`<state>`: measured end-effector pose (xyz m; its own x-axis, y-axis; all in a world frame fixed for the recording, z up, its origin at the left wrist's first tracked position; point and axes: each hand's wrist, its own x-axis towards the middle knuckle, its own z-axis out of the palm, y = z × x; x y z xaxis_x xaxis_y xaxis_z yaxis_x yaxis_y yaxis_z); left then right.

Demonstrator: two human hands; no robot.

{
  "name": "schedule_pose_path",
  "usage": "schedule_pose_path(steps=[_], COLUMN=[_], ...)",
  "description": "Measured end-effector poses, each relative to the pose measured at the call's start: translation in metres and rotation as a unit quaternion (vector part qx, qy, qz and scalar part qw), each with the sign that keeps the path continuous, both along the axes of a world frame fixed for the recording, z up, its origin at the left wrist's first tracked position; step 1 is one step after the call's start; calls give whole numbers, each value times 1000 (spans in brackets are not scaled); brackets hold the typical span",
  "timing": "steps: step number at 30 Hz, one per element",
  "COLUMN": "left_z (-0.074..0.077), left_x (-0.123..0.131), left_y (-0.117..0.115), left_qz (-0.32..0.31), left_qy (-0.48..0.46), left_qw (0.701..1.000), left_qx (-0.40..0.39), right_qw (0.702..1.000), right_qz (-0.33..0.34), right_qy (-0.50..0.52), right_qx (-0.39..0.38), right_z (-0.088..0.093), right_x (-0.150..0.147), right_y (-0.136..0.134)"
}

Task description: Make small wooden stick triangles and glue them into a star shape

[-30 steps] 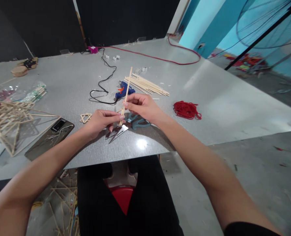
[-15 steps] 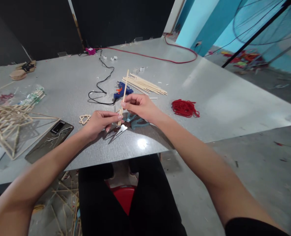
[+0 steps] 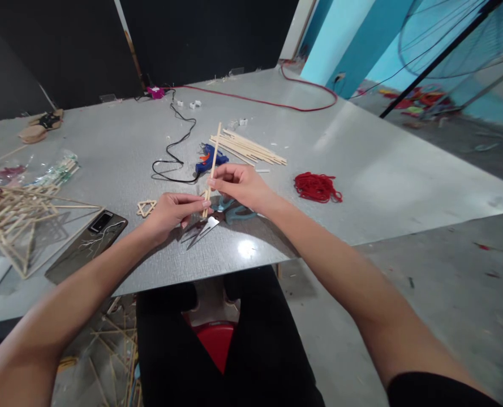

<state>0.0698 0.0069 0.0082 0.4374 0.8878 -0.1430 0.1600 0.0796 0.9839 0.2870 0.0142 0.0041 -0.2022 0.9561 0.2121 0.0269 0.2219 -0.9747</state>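
Left hand pinches wooden sticks low, fingertips closed | right hand pinches higher, some fingers hidden | sticks, count unclear, tilt above scissors | glue gun partly blocked behind | stick frame cropped

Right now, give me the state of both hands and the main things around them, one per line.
Held sticks: raised, tilted
Left hand: pinching the sticks near their lower ends
Right hand: pinching higher up
Scissors: blades open
Glue gun: lying down, corded
Loose sticks: piled
Red cord: heaped
Phone: back up
Small stick frame: lying flat
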Motion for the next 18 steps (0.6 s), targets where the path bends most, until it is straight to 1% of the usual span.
schedule_pose_path(steps=[12, 18], left_z=[0, -1], left_x=[1, -1], left_y=[0, 0], left_qz=[1, -7], left_qy=[-2, 6], left_qw=[1000, 1000], left_qx=[0, 1], right_qw=[1000, 1000], right_qz=[8, 10], right_qy=[-1, -1], right_qx=[13, 14], right_z=[-4, -2], right_x=[2, 2], right_y=[3, 2])
